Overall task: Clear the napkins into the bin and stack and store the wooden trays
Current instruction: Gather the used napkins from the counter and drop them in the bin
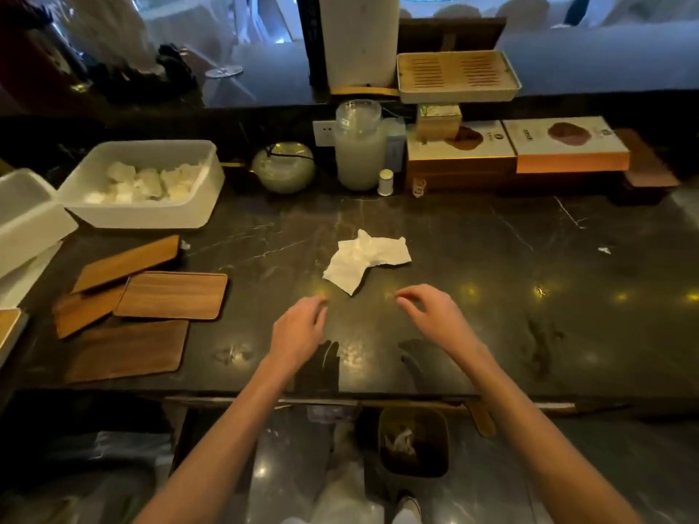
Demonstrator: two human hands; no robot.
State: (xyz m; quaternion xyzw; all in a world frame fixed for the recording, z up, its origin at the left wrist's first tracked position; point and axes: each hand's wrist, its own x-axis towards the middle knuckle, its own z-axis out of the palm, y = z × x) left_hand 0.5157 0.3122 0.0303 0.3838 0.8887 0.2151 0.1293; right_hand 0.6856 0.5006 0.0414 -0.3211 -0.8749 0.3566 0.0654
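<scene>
A crumpled white napkin [365, 259] lies flat on the dark marble counter [491, 277], just beyond my hands. My left hand [299, 330] hovers below and left of it, fingers loosely curled and holding nothing. My right hand [431, 313] hovers below and right of it, fingers apart and empty. Several flat wooden trays [172, 295] lie scattered and partly overlapping at the counter's left. A dark bin [414, 442] stands on the floor under the counter's front edge, with white paper inside.
A white tub [147, 211] of crumpled white cloths or tissues sits at back left beside another white container [26, 217]. A glass teapot [283, 166], a jar [359, 145], boxes [518, 149] and a slatted tea tray [457, 75] line the back.
</scene>
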